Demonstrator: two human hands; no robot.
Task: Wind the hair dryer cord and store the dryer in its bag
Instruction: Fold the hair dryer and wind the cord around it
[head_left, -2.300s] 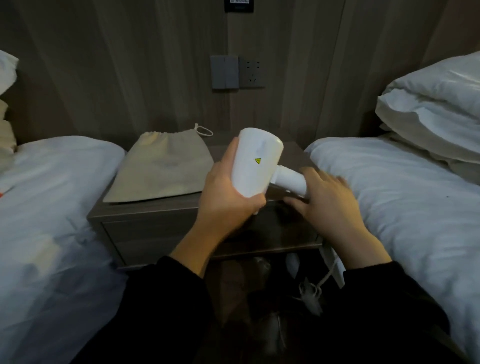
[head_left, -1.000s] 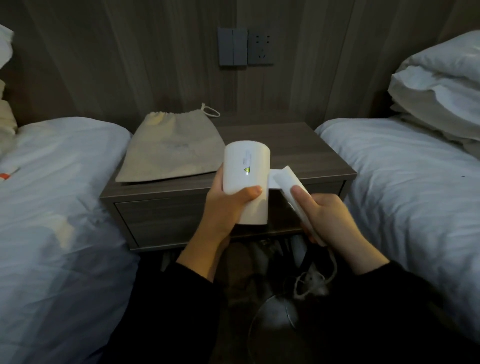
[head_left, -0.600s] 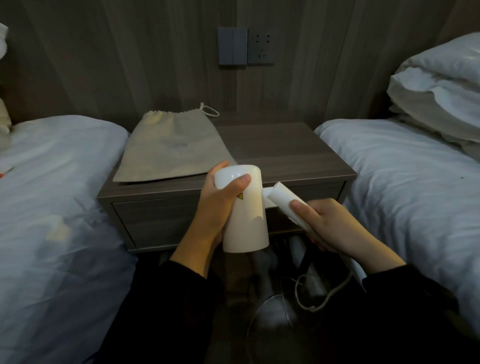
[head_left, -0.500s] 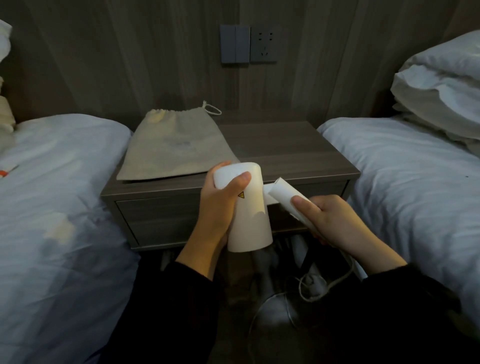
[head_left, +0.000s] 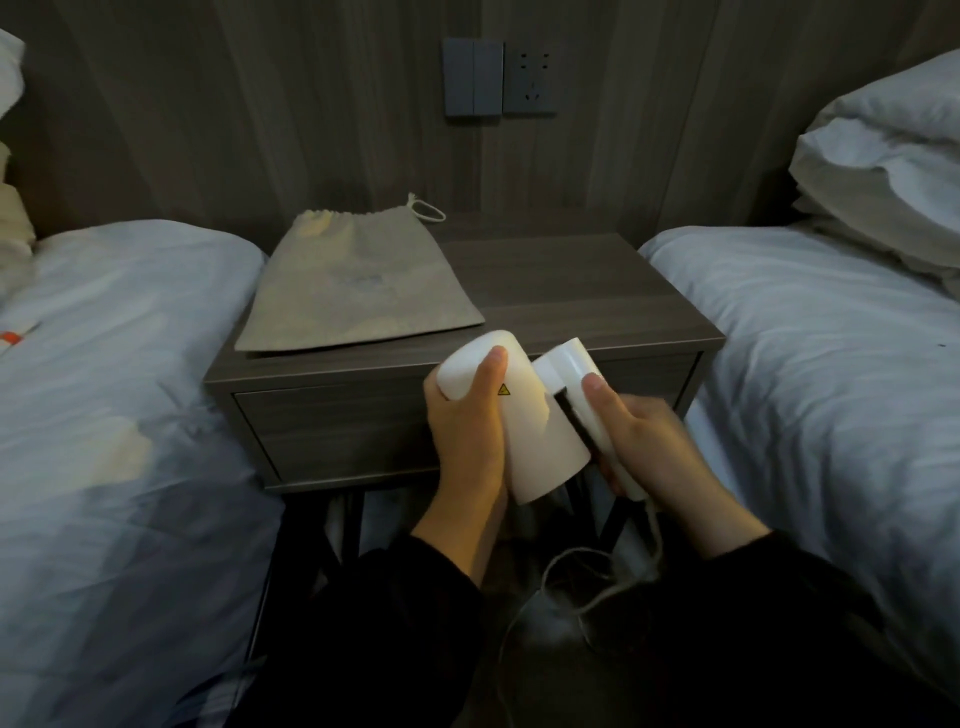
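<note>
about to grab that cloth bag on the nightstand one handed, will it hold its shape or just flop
Probably flop: the drawstring bag lies flat and creased on the nightstand, so it looks empty, thin and light. Pinched at one edge it would likely sag and its mouth stay shut. Its near edge slightly overhangs the front, so a push might slide it off.

- Dim, cool indoor light; white bedding (head_left: 810, 364) and hair dryer (head_left: 524, 415) read brightest.
- Deep shadow swallows the floor and dark sleeves (head_left: 395, 639).
- Right hand (head_left: 644, 447) slightly motion-blurred.
- Wide-angle bending at frame edges.
</note>
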